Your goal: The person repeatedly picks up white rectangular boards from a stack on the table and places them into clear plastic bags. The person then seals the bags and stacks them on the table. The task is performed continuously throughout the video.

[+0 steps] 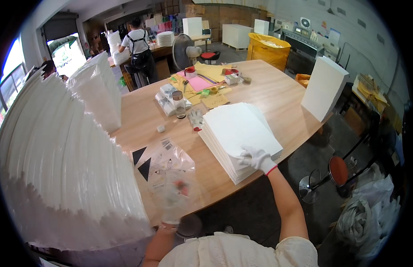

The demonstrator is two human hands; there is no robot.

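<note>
My right hand (258, 160), in a white glove with a red cuff, lies on the near right corner of a stack of white boards (242, 127). Its fingers are spread and flat against the top board. The boards are slightly fanned, with uneven edges. My left hand (174, 202) is near the table's front edge, at the lower end of a clear plastic bag (180, 160) printed with black triangles and pencil drawings. Motion smears that hand, and its fingers cannot be made out. A tall pile of plastic-wrapped white boards (73, 169) rises at my left.
A spare glove (196, 119), a glass jar (179, 107), scissors (185, 84) and tape rolls lie beyond the stack. A white block of boards (324, 89) stands at the table's right edge. Farther back are a fan (183, 51), a yellow sack (268, 52) and a person (137, 42).
</note>
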